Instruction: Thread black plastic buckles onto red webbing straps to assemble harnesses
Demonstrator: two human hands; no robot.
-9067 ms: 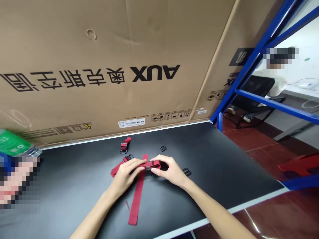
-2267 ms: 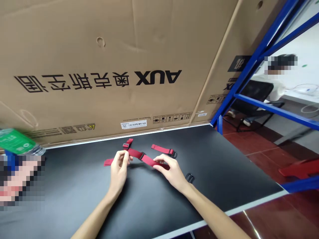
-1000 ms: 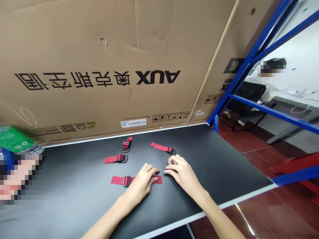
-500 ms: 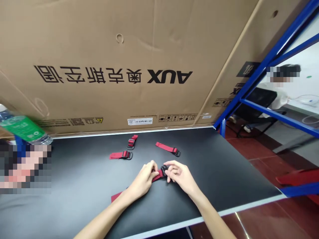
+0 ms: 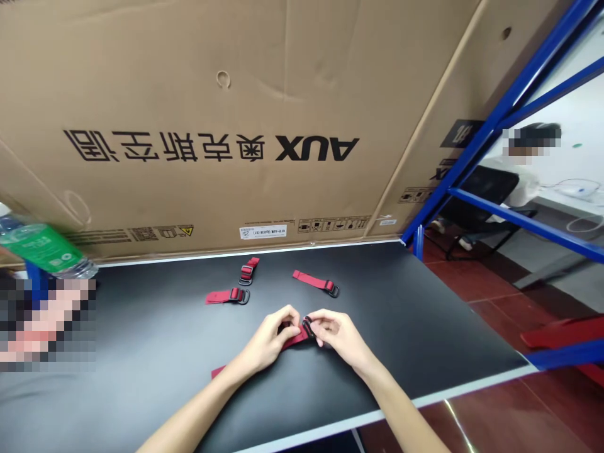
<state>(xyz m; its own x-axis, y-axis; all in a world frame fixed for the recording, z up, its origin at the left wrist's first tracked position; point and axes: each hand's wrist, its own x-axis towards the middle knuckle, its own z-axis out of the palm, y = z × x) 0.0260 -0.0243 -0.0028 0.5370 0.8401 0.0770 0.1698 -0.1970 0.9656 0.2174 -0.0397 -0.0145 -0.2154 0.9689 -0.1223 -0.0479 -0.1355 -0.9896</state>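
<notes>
- head view: the left hand's (image 5: 270,341) thumb and forefinger pinch a red strap (image 5: 296,338) close to its right end.
- the right hand (image 5: 341,338) pinches a black ring (image 5: 308,326) between thumb and fingertips, right at that end; whether webbing passes through it is too small to tell.
- the strap's long axis runs roughly along the surface's near edge, passing under the left forearm; its other end (image 5: 218,372) shows beyond the wrist. the ring sits between both sets of fingertips, nearer the right hand's.
- past the fingers, toward the far edge, lie three buckled straps: a left one (image 5: 218,296), a folded one (image 5: 249,269) just beside it, and a right one (image 5: 309,279), apart from those two.
- a bottle (image 5: 44,248) is by the surface's far left corner; a carton (image 5: 198,63) stands along the far edge.
</notes>
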